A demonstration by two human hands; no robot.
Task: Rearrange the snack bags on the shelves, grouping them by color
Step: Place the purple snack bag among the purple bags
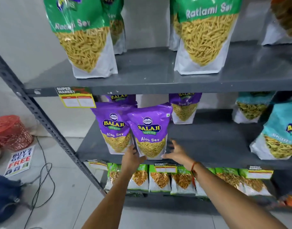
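Observation:
A purple Aloo Sev bag [150, 129] stands upright at the front edge of the middle shelf [208, 141]. My left hand [132, 157] grips its lower left corner, fingers tucked between it and a second purple bag [112, 126] just to its left. My right hand [176, 152] is at the bag's lower right corner with fingers spread, the thumb just touching it. Two more purple bags [185, 106] stand further back. Teal bags [280, 129] occupy the right of this shelf. Green Ratlami Sev bags [206, 33] stand on the shelf above.
Small green bags [158, 177] line the shelf below. An orange bag [287, 14] is at the top right. On the floor to the left lie a red basket [10, 131], a "Buy 2 Get 1 Free" sign [19, 161], a black cable [43, 179] and a dark blue bag [5, 195].

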